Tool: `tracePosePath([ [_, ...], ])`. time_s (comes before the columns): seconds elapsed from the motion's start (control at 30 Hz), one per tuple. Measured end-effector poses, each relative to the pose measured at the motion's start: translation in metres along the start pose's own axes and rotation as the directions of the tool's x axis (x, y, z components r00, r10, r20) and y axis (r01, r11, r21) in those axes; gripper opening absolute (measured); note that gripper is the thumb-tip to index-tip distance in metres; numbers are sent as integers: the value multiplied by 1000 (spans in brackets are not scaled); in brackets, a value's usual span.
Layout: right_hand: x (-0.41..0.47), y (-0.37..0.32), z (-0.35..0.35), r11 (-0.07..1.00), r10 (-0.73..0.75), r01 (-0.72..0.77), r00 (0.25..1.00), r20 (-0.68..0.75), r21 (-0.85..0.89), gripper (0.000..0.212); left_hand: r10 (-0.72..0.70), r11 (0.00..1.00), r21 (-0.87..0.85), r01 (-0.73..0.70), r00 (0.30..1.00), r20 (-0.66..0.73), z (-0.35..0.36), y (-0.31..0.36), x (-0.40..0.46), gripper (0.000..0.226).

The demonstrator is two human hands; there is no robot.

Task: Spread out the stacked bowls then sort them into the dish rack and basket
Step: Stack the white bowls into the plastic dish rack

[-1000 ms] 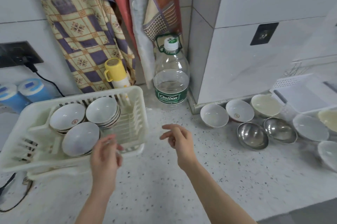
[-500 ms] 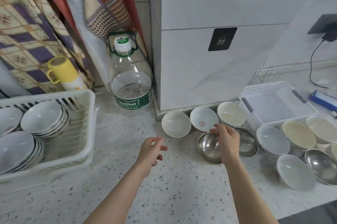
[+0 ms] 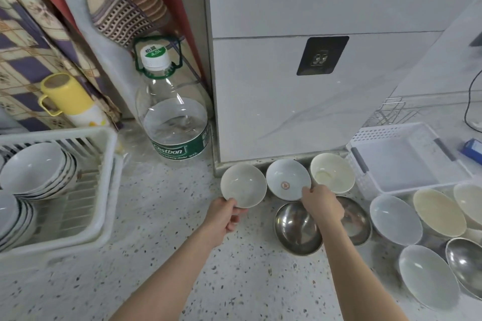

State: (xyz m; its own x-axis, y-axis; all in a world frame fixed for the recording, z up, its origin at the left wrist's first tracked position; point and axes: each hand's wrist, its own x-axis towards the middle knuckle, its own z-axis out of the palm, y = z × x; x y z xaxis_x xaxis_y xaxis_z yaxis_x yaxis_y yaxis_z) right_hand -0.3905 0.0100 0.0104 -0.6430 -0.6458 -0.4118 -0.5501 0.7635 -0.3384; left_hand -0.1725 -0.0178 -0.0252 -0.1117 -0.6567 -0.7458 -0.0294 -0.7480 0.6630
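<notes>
My left hand (image 3: 223,217) grips the near rim of a plain white bowl (image 3: 243,185) beside the pillar base. My right hand (image 3: 321,203) pinches the right rim of a white bowl with a red mark (image 3: 287,179). A cream bowl (image 3: 331,172) stands just right of it. Two steel bowls (image 3: 297,229) (image 3: 356,221) lie under and beside my right wrist. More white, cream and steel bowls (image 3: 395,219) spread to the right. The white dish rack (image 3: 86,190) at left holds stacks of white bowls (image 3: 36,166). The white basket (image 3: 407,156) at right holds nothing.
A large water bottle (image 3: 174,117) stands against the tiled pillar (image 3: 287,98). A yellow mug on a flask (image 3: 65,96) sits behind the rack, under hanging cloths. A wire rack (image 3: 391,112) and a blue object (image 3: 472,147) lie behind the basket.
Both hands have reached forward from mid-air. The left hand has taken the plain white bowl's rim and the right hand has moved from the steel bowl to the red-marked bowl's rim.
</notes>
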Motion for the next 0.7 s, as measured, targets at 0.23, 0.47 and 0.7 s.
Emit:
tracePosePath([
  [0.23, 5, -5, 5, 1000, -6, 5, 1000, 26, 10, 26, 27, 999, -26, -30, 995, -100, -7, 1, -6, 21],
  [0.47, 8, -12, 1, 999, -21, 21, 1000, 0, 28, 5, 55, 995, -72, -64, 992, -118, -22, 7, -26, 22],
  [0.7, -8, -24, -7, 992, -109, 112, 993, -48, 51, 7, 102, 989, -94, -113, 988, -114, -40, 8, -55, 21],
])
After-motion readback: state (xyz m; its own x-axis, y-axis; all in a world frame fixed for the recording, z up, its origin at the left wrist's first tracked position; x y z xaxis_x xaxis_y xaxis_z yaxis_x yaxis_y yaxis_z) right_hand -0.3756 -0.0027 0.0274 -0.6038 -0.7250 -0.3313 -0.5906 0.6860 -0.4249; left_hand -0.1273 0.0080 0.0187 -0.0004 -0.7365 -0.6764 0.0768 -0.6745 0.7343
